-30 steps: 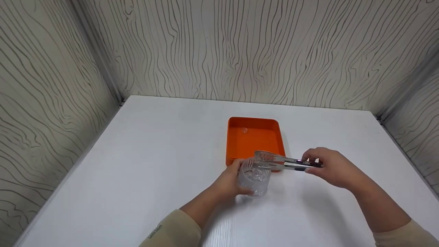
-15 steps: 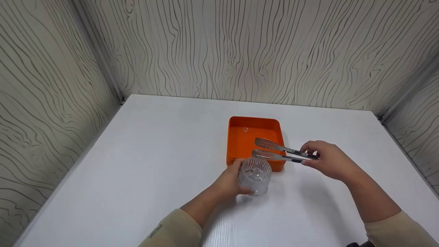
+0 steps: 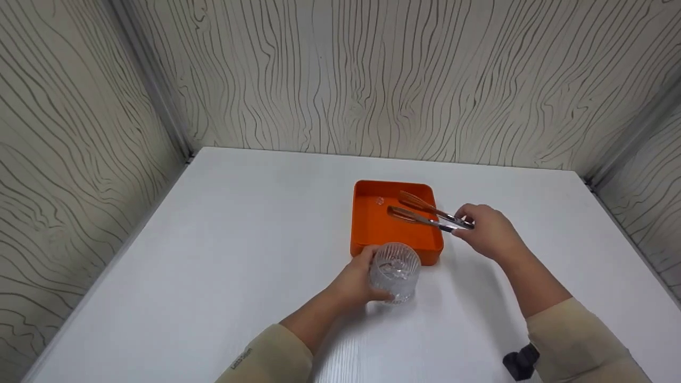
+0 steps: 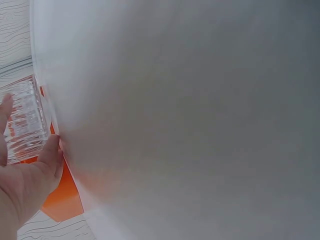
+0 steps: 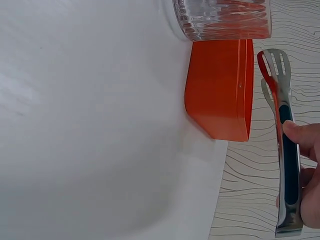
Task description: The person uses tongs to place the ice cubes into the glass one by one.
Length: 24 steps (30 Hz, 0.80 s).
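Note:
My left hand (image 3: 355, 282) grips a ribbed clear glass (image 3: 396, 274) from its left side, the thumb near its base. Clear pieces show inside the glass, too blurred to tell apart. With my right hand (image 3: 489, 231) I hold metal tongs (image 5: 285, 145) by their dark grip panels. The tongs' two slotted ends are apart, over the orange tray (image 3: 372, 234), with nothing visible between them. A small clear piece (image 3: 380, 201) lies in the tray towards its back left. In the left wrist view, fingers (image 4: 47, 155) lie along the glass.
The white table (image 3: 255, 229) extends on both sides of the tray, which stands just behind the glass. Patterned panels (image 3: 330, 74) wall off the back and sides. A dark object (image 3: 521, 363) sits by the right sleeve.
My right hand has moved the tongs from the mouth of the glass away and up over the orange tray, and their ends have spread wider. The left hand and glass stay in place.

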{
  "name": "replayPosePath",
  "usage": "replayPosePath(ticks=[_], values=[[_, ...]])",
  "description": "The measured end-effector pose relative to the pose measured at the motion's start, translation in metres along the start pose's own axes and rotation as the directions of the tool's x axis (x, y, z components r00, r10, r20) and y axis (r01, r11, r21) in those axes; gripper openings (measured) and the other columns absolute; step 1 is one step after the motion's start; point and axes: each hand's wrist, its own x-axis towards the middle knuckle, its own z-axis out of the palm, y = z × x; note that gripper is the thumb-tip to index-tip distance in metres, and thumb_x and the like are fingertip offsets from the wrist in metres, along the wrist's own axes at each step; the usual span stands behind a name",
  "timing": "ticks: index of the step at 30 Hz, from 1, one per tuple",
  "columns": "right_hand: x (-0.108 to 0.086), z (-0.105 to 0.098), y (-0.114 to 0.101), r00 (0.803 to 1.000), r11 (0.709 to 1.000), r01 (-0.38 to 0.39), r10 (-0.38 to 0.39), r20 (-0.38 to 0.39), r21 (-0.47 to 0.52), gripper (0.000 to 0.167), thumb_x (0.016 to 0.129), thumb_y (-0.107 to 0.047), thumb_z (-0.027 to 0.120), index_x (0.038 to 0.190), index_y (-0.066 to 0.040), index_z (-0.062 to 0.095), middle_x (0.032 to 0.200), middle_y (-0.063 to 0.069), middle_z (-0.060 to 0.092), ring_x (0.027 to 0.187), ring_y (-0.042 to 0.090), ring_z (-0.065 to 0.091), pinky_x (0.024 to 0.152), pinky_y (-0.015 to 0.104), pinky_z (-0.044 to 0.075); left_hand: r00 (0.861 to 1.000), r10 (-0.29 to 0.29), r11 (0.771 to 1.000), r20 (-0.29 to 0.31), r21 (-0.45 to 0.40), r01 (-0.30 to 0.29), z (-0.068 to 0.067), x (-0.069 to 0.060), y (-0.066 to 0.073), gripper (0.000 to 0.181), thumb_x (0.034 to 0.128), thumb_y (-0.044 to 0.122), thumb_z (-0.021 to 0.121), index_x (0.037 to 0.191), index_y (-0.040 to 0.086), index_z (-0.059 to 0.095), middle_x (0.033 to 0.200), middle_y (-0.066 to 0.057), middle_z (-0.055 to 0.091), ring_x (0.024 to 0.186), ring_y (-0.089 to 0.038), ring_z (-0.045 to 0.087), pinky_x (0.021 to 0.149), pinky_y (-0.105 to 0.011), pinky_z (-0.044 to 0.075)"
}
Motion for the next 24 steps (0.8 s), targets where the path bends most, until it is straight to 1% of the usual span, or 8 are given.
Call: replayPosePath(ticks=[9,12,17,19,24], values=[[0.023,0.014,-0.013,0.997,0.996,-0.078,0.078,-0.007,-0.043,0.029,0.085,-0.019,0.063,0.109,-0.005,0.057,0.099,0.018,0.055,0.085,0.03,0.051,0.075,0.041,0.051,1.0,-0.028,1.0,-0.001,-0.001,0.028,0.0,0.0,0.002,0.081,0.062,0.028,0.084,0.125,0.04,0.034,0.124,0.013,0.048,0.117,-0.016,0.046,0.1,-0.045,0.038],[0.028,0.019,-0.018,0.995,0.994,-0.094,0.093,-0.019,-0.061,0.031,0.085,-0.019,0.063,0.11,-0.004,0.056,0.1,0.018,0.055,0.087,0.031,0.05,0.077,0.043,0.051,0.999,-0.032,0.999,-0.002,-0.006,0.032,-0.001,0.0,0.001,0.081,0.0619,0.028,0.084,0.124,0.041,0.034,0.123,0.013,0.048,0.116,-0.016,0.045,0.099,-0.045,0.038],[0.035,0.028,-0.024,0.993,0.989,-0.114,0.111,-0.04,-0.094,0.03,0.086,-0.02,0.062,0.11,-0.003,0.055,0.096,0.016,0.054,0.087,0.032,0.049,0.076,0.044,0.051,0.999,-0.033,0.999,-0.001,-0.02,0.033,-0.001,0.0,0.0,0.08,0.0618,0.028,0.084,0.123,0.042,0.034,0.123,0.014,0.048,0.117,-0.015,0.045,0.1,-0.045,0.037],[0.038,0.032,-0.026,0.992,0.987,-0.118,0.113,-0.05,-0.106,0.03,0.086,-0.02,0.062,0.109,-0.003,0.054,0.095,0.016,0.054,0.087,0.032,0.048,0.075,0.044,0.051,1.0,-0.029,0.999,0.0,-0.021,0.029,-0.001,0.0,0.0,0.08,0.0618,0.028,0.084,0.123,0.041,0.035,0.123,0.014,0.048,0.117,-0.015,0.045,0.101,-0.045,0.037],[0.043,0.039,-0.029,0.992,0.982,-0.111,0.101,-0.074,-0.153,0.032,0.086,-0.02,0.061,0.112,-0.002,0.054,0.095,0.017,0.053,0.087,0.034,0.046,0.074,0.045,0.049,1.0,0.013,1.0,0.003,0.0,-0.013,-0.001,0.0,0.0,0.079,0.0627,0.027,0.084,0.125,0.036,0.035,0.122,0.011,0.048,0.116,-0.015,0.046,0.101,-0.043,0.037]])
